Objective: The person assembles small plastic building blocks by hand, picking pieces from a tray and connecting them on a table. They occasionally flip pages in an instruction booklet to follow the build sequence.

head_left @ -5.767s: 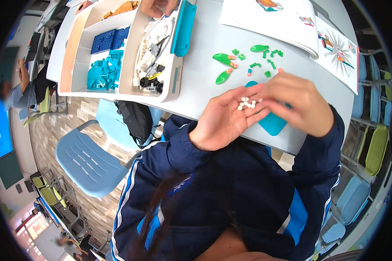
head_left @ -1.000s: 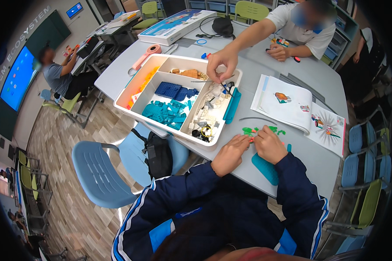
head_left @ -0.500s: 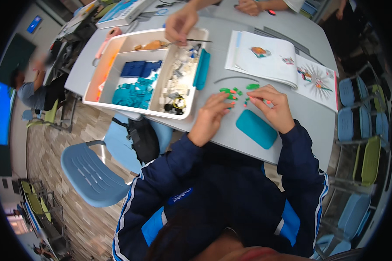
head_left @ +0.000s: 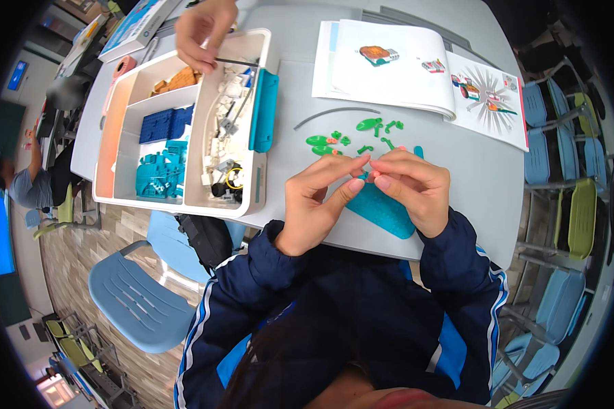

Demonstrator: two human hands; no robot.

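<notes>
Drawn together: left hand (head_left: 310, 208), right hand (head_left: 423, 187) | fingertips pinching tiny piece (head_left: 363, 176), shape hidden | rounded, textured teal slab (head_left: 383, 213) beneath

Green leaf pieces (head_left: 369, 124) look plastic, the booklet (head_left: 397, 85) smooth paper.

The wide head view looks down from close above the left hand (head_left: 305, 213) and right hand (head_left: 421, 193).

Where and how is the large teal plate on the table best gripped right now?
I'd judge the rounded near end of the teal plate best, approached from the person's side of the table, fingers across its two long edges. It lies flat with that end uncovered, while the left hand and right hand partly hide its far end.
</notes>
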